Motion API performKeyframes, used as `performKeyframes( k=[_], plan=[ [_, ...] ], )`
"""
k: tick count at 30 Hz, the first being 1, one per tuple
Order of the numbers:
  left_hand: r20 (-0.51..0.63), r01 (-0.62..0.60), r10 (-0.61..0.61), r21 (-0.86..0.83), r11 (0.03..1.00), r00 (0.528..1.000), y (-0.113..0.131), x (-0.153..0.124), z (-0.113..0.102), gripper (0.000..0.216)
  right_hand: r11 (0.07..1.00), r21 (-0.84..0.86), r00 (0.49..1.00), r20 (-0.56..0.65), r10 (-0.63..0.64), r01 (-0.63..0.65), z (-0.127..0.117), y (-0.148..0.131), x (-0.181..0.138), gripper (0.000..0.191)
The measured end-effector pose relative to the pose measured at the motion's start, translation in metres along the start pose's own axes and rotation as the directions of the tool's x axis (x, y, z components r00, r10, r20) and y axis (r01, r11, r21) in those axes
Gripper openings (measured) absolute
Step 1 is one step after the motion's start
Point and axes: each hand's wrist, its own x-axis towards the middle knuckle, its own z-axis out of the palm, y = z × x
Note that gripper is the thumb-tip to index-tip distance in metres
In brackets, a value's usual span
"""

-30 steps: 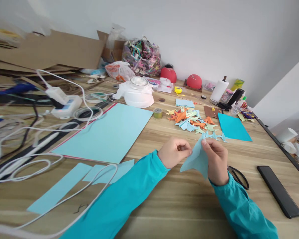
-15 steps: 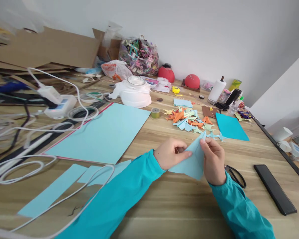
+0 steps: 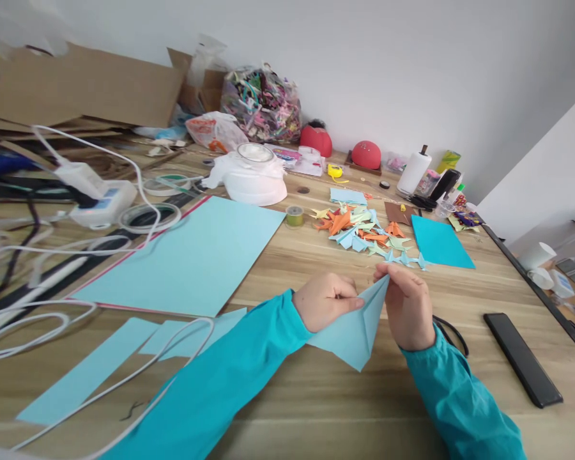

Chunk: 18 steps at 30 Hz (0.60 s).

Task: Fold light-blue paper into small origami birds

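Note:
A light blue sheet of origami paper (image 3: pixel 359 332), folded with a raised crease up to a pointed tip, is held above the table. My left hand (image 3: pixel 324 299) pinches its left edge between thumb and bent fingers. By the paper's upper tip is my right hand (image 3: pixel 408 305), its fingers stretched out behind the tip and its thumb hidden. Just beyond the hands lies a pile of small folded paper figures (image 3: pixel 359 231) in orange, pale green, yellow and light blue.
Left lie a large light blue sheet (image 3: pixel 196 255), cut paper strips (image 3: pixel 89 370) and white cables (image 3: pixel 119 383). Right are a teal sheet (image 3: pixel 441 241) and a black phone-like slab (image 3: pixel 522 358). Behind stand a tape roll (image 3: pixel 294 216), a white cap-like form (image 3: pixel 249 182) and red pincushions (image 3: pixel 365 154).
The paper has turned, its lower corner now lower and further left. My right fingers have straightened from their pinch at the tip. The view has shifted slightly.

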Motion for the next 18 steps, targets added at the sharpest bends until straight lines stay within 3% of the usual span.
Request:
performKeyframes(
  k=[4, 8, 10, 15, 18],
  plan=[
    [-0.001, 0.017, -0.017, 0.012, 1.0, 1.0, 0.0043, -0.0003, -0.0022, 0.04, 0.997, 0.034, 0.996, -0.042, -0.074, 0.075, -0.0028, -0.0041, 0.0046, 0.015],
    [-0.053, 0.067, -0.066, 0.018, 0.998, 0.996, 0.0072, -0.0007, -0.0046, 0.04, 0.999, 0.015, 0.999, 0.029, 0.037, -0.038, 0.0003, -0.0044, 0.0021, 0.029],
    [-0.066, 0.083, -0.083, 0.002, 0.997, 0.994, 0.0069, -0.0011, -0.0051, 0.041, 0.999, -0.032, 0.996, 0.072, 0.046, -0.044, 0.0003, -0.0022, 0.0012, 0.025],
    [-0.085, 0.08, -0.082, -0.024, 0.997, 0.993, 0.0062, -0.0019, -0.0011, 0.031, 0.967, -0.194, 0.981, 0.132, -0.143, 0.168, -0.0026, 0.0041, -0.0003, 0.007],
    [-0.131, 0.058, -0.057, 0.002, 0.998, 0.99, 0.0054, -0.0021, 0.0031, 0.025, 0.953, -0.209, 0.968, 0.169, -0.185, 0.218, -0.0017, 0.0046, -0.0031, 0.005]
  ],
)
